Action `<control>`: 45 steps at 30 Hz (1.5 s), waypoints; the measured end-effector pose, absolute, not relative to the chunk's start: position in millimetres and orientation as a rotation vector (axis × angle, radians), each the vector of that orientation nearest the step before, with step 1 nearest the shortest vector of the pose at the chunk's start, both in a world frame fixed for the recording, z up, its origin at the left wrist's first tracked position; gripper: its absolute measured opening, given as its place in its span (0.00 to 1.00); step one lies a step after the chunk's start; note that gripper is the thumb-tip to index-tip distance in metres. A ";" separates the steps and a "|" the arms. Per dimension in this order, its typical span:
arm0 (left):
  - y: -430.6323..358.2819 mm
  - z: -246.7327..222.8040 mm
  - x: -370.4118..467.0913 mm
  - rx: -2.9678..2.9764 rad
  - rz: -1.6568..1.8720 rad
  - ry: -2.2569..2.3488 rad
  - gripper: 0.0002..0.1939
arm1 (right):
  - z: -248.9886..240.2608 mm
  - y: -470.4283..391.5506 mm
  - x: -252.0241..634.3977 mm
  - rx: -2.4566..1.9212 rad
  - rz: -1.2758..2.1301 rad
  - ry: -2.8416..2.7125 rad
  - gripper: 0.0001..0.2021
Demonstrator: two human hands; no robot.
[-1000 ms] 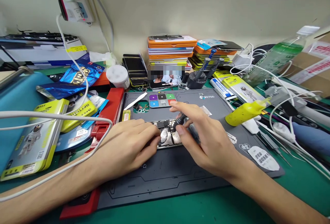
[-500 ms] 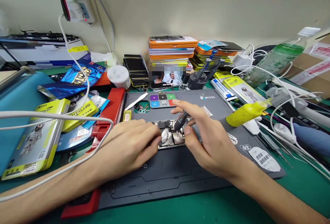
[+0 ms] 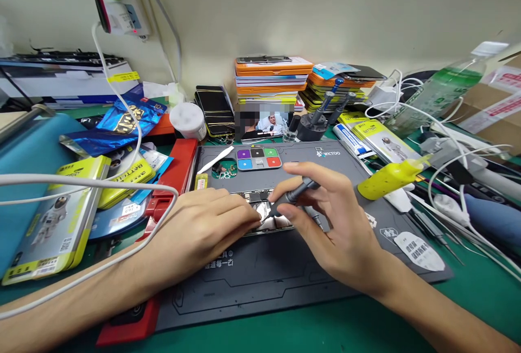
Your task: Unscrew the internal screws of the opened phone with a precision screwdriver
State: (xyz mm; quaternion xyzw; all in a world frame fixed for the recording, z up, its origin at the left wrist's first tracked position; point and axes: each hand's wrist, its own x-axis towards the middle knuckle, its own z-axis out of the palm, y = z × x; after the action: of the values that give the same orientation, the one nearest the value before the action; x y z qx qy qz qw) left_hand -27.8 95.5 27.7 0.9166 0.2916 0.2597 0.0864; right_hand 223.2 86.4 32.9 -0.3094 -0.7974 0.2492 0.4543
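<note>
Head-worn view, angled forward and down, close over cluttered workbench (image 3: 285, 331)

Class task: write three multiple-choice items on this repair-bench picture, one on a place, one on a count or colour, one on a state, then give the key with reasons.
1. Where does the yellow plastic squeeze bottle lie?
A. On the right of the dark grey work mat
B. On the stack of boxes
C. In the left hand

2. How many coloured squares does the small grey tray show?
A. Two
B. Four
C. Eight

3. What does the right hand hold?
A. Nothing
B. A white cable
C. A slim dark screwdriver

Key: A, it lies at the mat's right edge; B, purple, green, blue, red; C, the fingers pinch it over the opened phone, which the left hand steadies.
</note>
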 end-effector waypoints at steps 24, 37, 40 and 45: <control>96.2 27.0 -21.4 2.826 0.654 0.947 0.12 | 33.7 96.0 231.5 -1.036 0.146 -1.962 0.25; 97.2 27.8 -21.0 2.839 0.585 0.982 0.14 | 32.1 95.3 231.0 -1.108 0.220 -1.906 0.21; 97.9 26.3 -21.1 2.838 0.576 0.998 0.14 | 31.2 94.8 230.6 -1.104 0.239 -1.914 0.22; 96.8 25.7 -21.6 2.824 0.555 1.003 0.15 | 33.3 93.9 230.0 -1.104 0.234 -1.971 0.24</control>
State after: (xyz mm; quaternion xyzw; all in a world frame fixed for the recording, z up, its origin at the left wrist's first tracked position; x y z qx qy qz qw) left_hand -21.6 96.8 25.7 0.9256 0.3287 0.1819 0.0467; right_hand 230.0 93.9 33.3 -0.4408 -0.7869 0.0933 0.4217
